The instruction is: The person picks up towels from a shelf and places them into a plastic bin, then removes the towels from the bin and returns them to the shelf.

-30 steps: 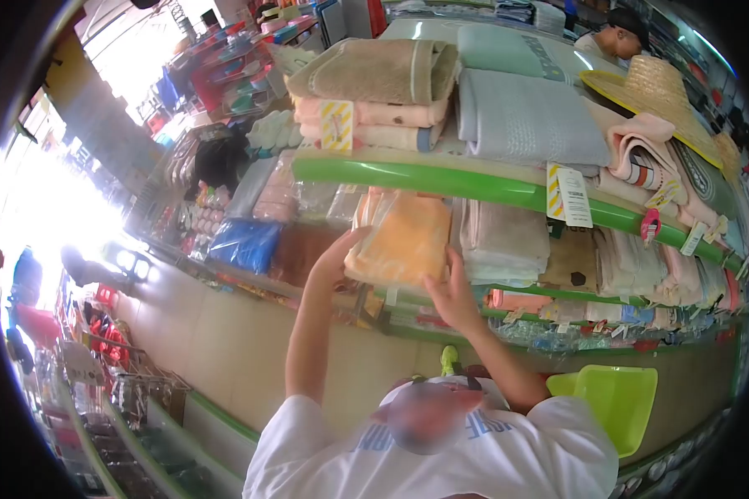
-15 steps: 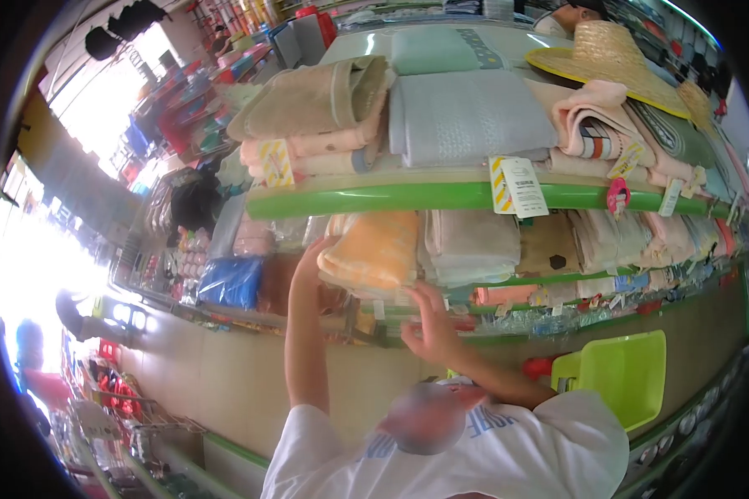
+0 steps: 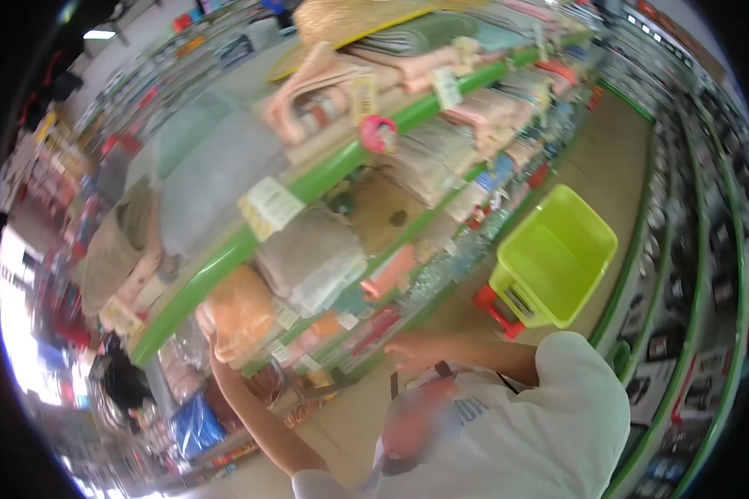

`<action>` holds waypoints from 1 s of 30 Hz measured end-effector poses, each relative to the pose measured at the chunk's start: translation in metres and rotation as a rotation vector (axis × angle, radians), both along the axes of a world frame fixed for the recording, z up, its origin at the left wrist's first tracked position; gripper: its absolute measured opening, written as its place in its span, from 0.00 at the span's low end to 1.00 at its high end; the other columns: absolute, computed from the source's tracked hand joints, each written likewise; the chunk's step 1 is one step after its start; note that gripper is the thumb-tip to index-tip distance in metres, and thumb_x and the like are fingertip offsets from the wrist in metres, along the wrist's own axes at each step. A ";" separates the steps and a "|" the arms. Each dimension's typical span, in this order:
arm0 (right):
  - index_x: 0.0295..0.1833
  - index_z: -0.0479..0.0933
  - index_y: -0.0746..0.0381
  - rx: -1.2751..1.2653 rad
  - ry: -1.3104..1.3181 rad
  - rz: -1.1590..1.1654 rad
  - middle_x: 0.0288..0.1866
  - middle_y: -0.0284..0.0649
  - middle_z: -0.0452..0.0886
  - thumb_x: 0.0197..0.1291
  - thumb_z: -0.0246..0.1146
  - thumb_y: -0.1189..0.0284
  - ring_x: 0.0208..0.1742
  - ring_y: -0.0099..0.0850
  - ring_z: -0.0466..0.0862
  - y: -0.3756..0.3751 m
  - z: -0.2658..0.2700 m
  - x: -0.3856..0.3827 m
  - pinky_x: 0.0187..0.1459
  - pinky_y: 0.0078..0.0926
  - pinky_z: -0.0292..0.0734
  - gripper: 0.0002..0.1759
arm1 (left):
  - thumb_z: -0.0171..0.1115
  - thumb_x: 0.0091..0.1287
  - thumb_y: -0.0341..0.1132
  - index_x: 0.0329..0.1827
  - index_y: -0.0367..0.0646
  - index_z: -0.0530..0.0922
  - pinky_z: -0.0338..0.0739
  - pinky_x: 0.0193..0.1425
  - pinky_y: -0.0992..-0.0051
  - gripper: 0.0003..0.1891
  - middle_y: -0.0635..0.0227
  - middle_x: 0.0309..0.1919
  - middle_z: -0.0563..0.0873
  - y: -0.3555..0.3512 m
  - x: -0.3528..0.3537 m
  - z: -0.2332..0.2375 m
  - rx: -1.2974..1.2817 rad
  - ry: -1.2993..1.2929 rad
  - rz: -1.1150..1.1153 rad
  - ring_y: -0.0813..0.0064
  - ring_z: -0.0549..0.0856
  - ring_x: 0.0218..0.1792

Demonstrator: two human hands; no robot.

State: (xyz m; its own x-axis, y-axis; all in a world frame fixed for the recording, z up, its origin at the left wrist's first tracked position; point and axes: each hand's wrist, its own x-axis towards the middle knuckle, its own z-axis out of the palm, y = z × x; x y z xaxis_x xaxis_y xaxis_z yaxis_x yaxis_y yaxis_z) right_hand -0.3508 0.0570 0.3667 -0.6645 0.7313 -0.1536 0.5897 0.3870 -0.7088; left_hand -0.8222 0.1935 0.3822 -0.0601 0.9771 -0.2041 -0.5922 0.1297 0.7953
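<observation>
On the middle shelf lies a folded orange towel (image 3: 240, 312). My left hand (image 3: 215, 343) is at its left side, with the fingers mostly hidden against the cloth. My right hand (image 3: 406, 351) hangs in front of the lower shelf, apart from the towels, its fingers stretched out and holding nothing. Right of the orange towel sits a folded grey towel (image 3: 312, 258), followed by a brown one (image 3: 384, 212). Above them runs the green shelf edge (image 3: 204, 287), carrying a white and yellow price tag (image 3: 271, 206).
A lime-green basket (image 3: 558, 254) with a red handle (image 3: 498, 312) stands on the floor to the right. More towels and a straw hat (image 3: 349, 23) lie on the top shelf. A blue plastic-wrapped package (image 3: 196, 426) is at the lower left. Shelves of goods (image 3: 682, 333) line the right side.
The view has turned to the right and tilted, showing more of the aisle and basket. My right hand has drawn away from the orange towel; my left hand remains beside it.
</observation>
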 end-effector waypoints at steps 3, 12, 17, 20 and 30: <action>0.58 0.71 0.62 -0.045 -0.144 -0.184 0.51 0.48 0.79 0.59 0.63 0.59 0.53 0.46 0.79 -0.035 -0.015 0.051 0.52 0.45 0.75 0.25 | 0.56 0.71 0.43 0.59 0.36 0.73 0.83 0.47 0.66 0.21 0.63 0.47 0.83 -0.006 0.013 0.010 -0.038 0.058 -0.027 0.66 0.84 0.46; 0.43 0.79 0.65 -0.350 0.009 -0.835 0.38 0.49 0.83 0.57 0.61 0.58 0.42 0.40 0.83 -0.216 -0.188 0.197 0.42 0.37 0.77 0.20 | 0.58 0.69 0.47 0.69 0.41 0.67 0.76 0.58 0.70 0.29 0.59 0.58 0.79 -0.051 -0.027 0.003 0.126 0.483 0.088 0.70 0.81 0.56; 0.34 0.81 0.68 -0.764 0.029 -1.660 0.31 0.50 0.85 0.55 0.58 0.63 0.24 0.36 0.83 -0.389 -0.336 0.286 0.30 0.36 0.78 0.17 | 0.58 0.68 0.45 0.60 0.42 0.73 0.77 0.52 0.64 0.23 0.61 0.48 0.82 -0.100 0.037 -0.052 -0.013 1.713 0.627 0.64 0.82 0.50; 0.37 0.80 0.67 -1.183 0.041 -1.639 0.28 0.46 0.84 0.59 0.58 0.64 0.20 0.32 0.81 -0.451 -0.326 0.310 0.22 0.31 0.77 0.16 | 0.58 0.68 0.44 0.58 0.42 0.75 0.78 0.47 0.62 0.20 0.63 0.41 0.84 -0.142 0.142 -0.116 -0.395 2.324 -0.018 0.62 0.83 0.46; 0.44 0.76 0.66 -0.836 0.368 -1.771 0.31 0.45 0.83 0.62 0.59 0.65 0.29 0.33 0.84 -0.542 -0.306 0.429 0.28 0.30 0.79 0.14 | 0.58 0.68 0.40 0.69 0.43 0.59 0.81 0.38 0.68 0.29 0.60 0.47 0.79 -0.276 0.635 -0.263 -0.426 0.620 -0.880 0.63 0.84 0.39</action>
